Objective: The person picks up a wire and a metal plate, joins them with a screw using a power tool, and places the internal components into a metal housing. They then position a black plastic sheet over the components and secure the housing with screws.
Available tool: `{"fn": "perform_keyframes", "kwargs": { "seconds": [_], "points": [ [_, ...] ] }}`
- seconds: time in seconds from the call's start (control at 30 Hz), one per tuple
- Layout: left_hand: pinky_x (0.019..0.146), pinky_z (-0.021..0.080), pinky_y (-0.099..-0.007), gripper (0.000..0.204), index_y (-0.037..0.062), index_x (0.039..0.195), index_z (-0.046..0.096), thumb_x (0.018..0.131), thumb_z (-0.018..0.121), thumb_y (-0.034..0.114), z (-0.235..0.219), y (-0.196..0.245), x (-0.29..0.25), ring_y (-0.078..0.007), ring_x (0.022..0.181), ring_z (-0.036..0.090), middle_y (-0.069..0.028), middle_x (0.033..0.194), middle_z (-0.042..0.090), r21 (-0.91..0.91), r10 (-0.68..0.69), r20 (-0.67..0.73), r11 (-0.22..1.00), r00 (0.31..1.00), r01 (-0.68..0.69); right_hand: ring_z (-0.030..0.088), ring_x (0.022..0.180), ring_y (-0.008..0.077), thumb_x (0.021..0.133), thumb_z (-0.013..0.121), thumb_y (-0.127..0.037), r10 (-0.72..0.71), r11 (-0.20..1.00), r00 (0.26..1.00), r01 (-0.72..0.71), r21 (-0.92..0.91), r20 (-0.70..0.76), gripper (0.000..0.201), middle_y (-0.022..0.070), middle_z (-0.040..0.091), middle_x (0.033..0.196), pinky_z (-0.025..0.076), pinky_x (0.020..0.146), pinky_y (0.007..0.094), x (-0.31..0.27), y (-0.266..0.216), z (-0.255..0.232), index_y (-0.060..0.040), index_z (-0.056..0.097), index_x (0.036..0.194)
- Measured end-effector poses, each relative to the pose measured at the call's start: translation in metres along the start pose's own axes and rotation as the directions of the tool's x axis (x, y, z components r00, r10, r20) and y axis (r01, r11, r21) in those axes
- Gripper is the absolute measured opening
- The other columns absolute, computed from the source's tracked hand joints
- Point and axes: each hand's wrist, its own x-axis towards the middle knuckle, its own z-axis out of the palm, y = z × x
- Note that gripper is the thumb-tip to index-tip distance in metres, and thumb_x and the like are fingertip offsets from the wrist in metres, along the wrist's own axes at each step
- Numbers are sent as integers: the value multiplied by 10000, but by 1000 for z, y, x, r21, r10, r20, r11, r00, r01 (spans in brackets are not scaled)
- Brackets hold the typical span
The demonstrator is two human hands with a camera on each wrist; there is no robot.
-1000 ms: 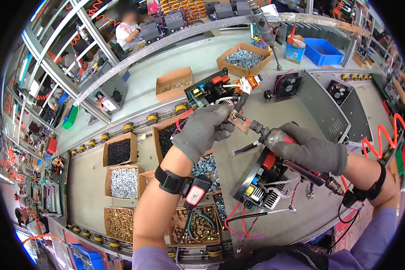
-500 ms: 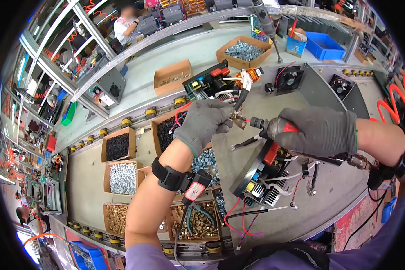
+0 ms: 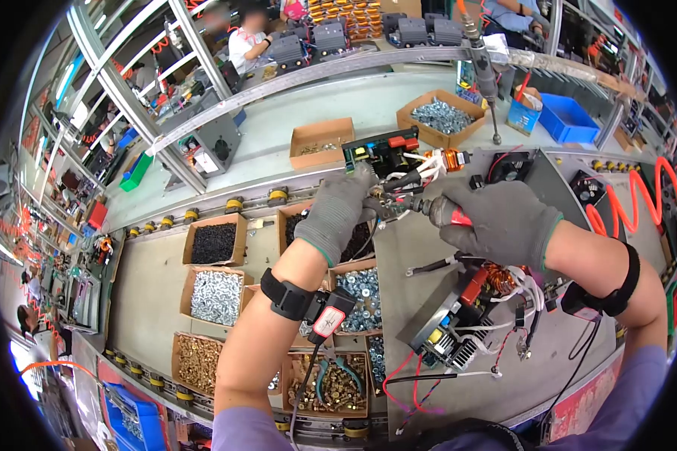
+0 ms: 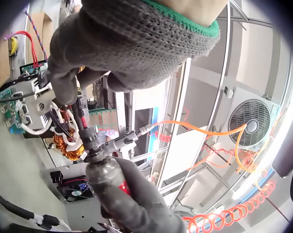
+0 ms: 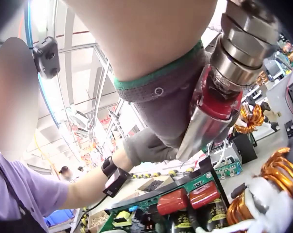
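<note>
Over at the bench, the person's right hand [image 3: 500, 222] is wrapped firmly round a power driver [image 3: 444, 213], its red mark showing beside the grey glove. The driver lies roughly level above the bench, nose pointing at the left hand [image 3: 335, 218]. That one has its fingers and thumb drawn together, pinching a small metal fitting [image 3: 386, 203] at the driver's tip (the glove covers so much that I can't tell how the two meet).

Just beyond the hands sits one circuit board [image 3: 384, 152], with a copper coil [image 3: 453, 159] and white leads at its right end. A second board [image 3: 447, 323] rests tilted on the grey worktop [image 3: 534, 376], nearer the person, red and black wires trailing from it.

Left of the worktop stand cardboard boxes of black screws [image 3: 214, 243], silver screws [image 3: 217, 295] and brass pieces [image 3: 197, 362]; teal-handled pliers [image 3: 320, 379] lie in another. An orange coiled hose [image 3: 628, 199] loops behind the right forearm.
</note>
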Motion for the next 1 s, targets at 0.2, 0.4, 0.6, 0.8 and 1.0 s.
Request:
{"fn": "perform_keyframes", "kwargs": {
  "seconds": [0.2,0.4,0.6,0.8,1.0],
  "points": [
    [649,544,-236,396,-28,1161,605,990,504,315,0,30,-20,-148,791,667,-88,966,648,-118,-25,-63,993,998,18,655,719,360,901,556,-424,-35,999,994,38,30,-100,488,176,667,817,497,620,462,6,6,25,-58,459,1208],
    [631,554,-227,345,-90,1158,595,984,470,180,8,32,-26,-135,780,675,-103,964,662,-120,-97,-102,989,990,84,653,684,338,918,526,-414,-87,994,991,93,51,-102,405,157,651,762,499,592,438,7,4,14,-71,497,1131],
    [569,547,-206,277,-85,1155,610,915,578,51,21,30,-35,-118,684,660,-110,820,667,-22,-82,-105,997,991,80,650,735,371,868,623,-367,-33,999,995,32,16,91,377,175,652,820,504,646,448,-9,-5,-15,-75,516,1082],
    [641,577,-232,326,-103,1193,569,923,582,77,45,33,-44,-176,760,685,-142,892,675,-309,-161,-52,941,986,138,652,791,348,872,613,-358,-1,999,995,-4,52,97,368,187,648,828,506,682,428,-29,2,-16,-28,556,1026],
    [771,588,-288,375,-112,1288,482,965,480,77,62,22,-61,-248,942,682,-209,1067,638,-521,-168,30,839,985,159,655,924,320,818,649,-415,290,850,869,-427,310,401,552,231,655,974,501,816,394,-28,-4,-26,4,577,1171]
  ]
}}
